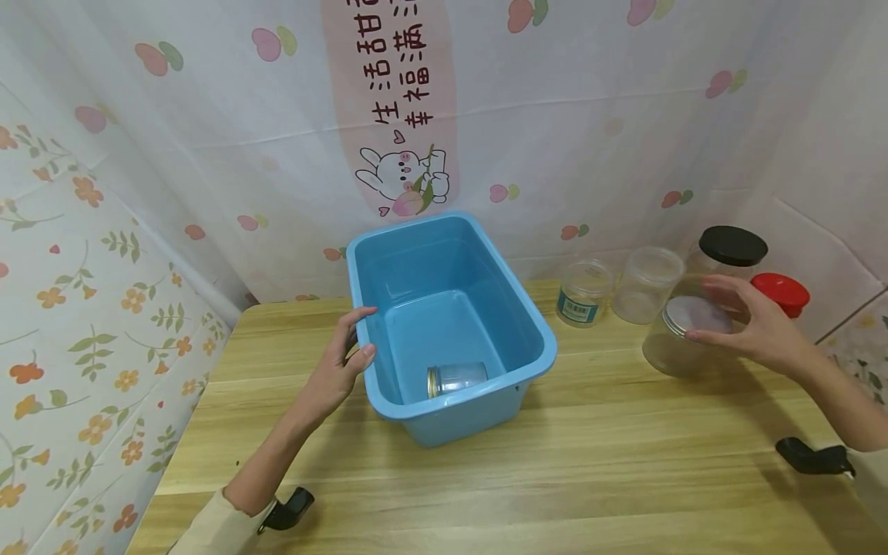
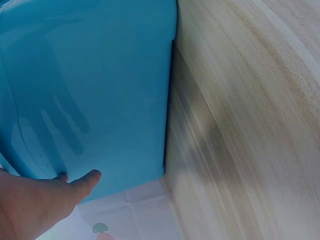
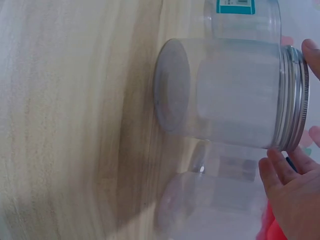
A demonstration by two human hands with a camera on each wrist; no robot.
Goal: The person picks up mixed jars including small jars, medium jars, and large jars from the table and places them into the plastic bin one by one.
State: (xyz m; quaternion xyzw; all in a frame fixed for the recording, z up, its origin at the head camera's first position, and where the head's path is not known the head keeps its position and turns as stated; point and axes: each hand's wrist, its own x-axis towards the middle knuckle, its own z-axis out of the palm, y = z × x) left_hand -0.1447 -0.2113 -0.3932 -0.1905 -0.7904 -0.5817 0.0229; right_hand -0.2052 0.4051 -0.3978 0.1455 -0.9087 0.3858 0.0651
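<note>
A blue plastic basin stands on the table, with a small clear jar with a gold-coloured lid lying on its side inside. My left hand holds the basin's left rim, index finger and thumb over the edge; in the left wrist view the thumb shows beside the blue wall. At the right, my right hand grips a large clear jar by its silver screw lid, fingers on one side and thumb on the other. The jar is upright, partly hidden by the hand.
Behind the gripped jar stand a clear jar with a teal label, another clear jar, a jar with a black lid and one with a red lid. A patterned curtain hangs behind the wooden table.
</note>
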